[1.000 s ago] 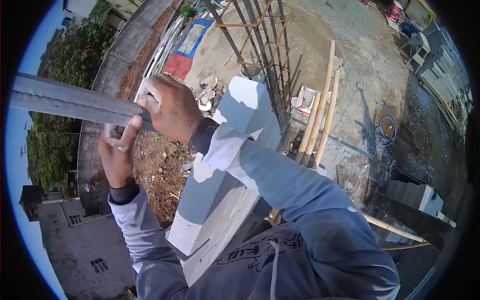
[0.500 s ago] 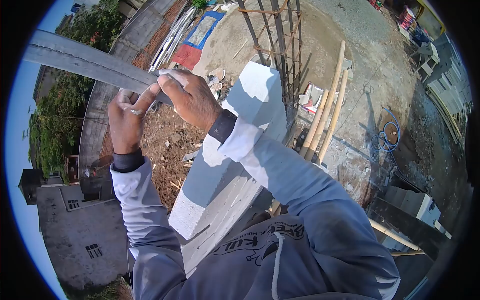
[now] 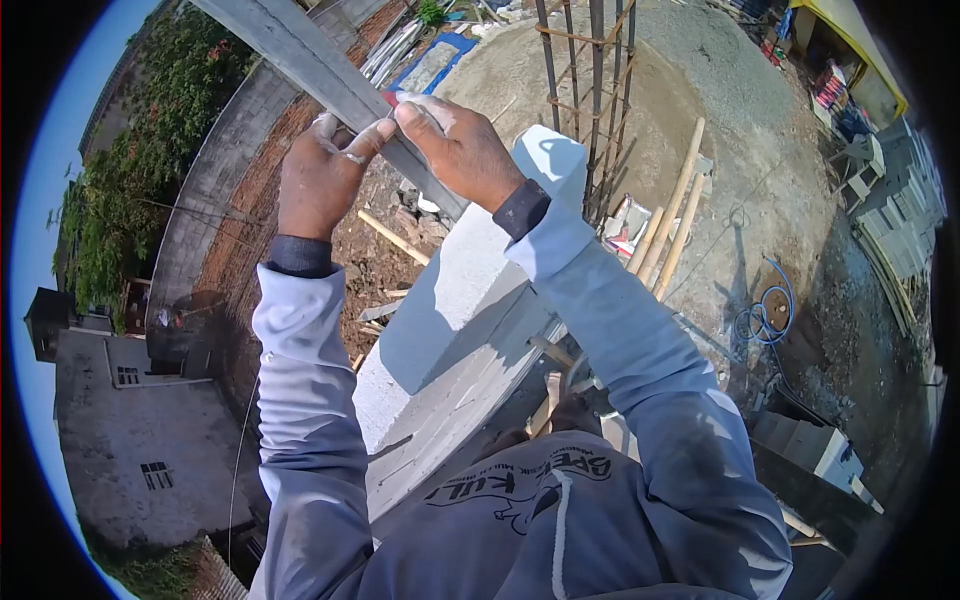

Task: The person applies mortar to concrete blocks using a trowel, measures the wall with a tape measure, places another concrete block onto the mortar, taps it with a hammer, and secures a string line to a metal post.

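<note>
A long grey metal bar [image 3: 300,58] slants from the top left down to the white block wall. My left hand [image 3: 325,180] grips the bar's left side, thumb pressed on it. On the other side my right hand [image 3: 462,150] pinches the same bar, its thumb close to the left thumb. White dust coats the fingertips of both hands. Below the hands stands the wall of white blocks [image 3: 430,320], its top partly in shade. The bar's lower end reaches the wall top near my right wrist.
A rebar column [image 3: 597,90] rises just behind the wall. Bamboo poles [image 3: 680,215] lie to its right. A blue hose [image 3: 768,310] is coiled on the ground farther right. A curved grey wall [image 3: 215,160] and a building [image 3: 150,440] stand at the left.
The bar has swung from a shallow slope to a steeper one, and its lower end has come down toward the wall. Both hands have moved right and up with it, still gripping.
</note>
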The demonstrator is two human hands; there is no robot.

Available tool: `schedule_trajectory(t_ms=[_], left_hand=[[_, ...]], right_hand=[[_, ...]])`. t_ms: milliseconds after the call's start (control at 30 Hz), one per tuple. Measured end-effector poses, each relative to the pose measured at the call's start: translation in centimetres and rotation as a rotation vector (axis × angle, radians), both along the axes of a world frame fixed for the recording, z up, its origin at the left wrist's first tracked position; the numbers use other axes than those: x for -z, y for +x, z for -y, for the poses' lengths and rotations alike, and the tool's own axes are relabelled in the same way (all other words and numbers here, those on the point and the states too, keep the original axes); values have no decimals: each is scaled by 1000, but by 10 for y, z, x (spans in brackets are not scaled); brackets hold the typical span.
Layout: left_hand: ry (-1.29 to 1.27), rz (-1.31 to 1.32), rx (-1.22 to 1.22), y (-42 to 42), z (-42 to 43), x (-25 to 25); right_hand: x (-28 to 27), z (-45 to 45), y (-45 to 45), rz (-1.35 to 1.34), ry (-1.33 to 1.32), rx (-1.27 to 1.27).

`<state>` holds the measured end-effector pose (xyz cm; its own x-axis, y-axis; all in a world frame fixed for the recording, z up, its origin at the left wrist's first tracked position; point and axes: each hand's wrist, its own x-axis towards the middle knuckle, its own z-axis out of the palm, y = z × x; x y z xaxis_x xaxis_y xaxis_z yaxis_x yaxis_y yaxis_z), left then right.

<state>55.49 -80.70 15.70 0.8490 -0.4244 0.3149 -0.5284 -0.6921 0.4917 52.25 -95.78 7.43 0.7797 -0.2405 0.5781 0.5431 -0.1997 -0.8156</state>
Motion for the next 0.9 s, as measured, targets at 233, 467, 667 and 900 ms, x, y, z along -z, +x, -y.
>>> schedule_trajectory(t_ms=[233,467,667,900], left_hand=[[157,390,-69,-24,-3,-13],[-324,89,214,-129,-44,38],[126,-257,16,-114,-129,164],[296,-315,-26,-91,-171,174]], right_hand=[[52,57,-46,-204,188,127],[306,128,-289,-917,655,795],[520,2,-506,-1635,-632,332],[477,-91,-345,-1933,64,207]])
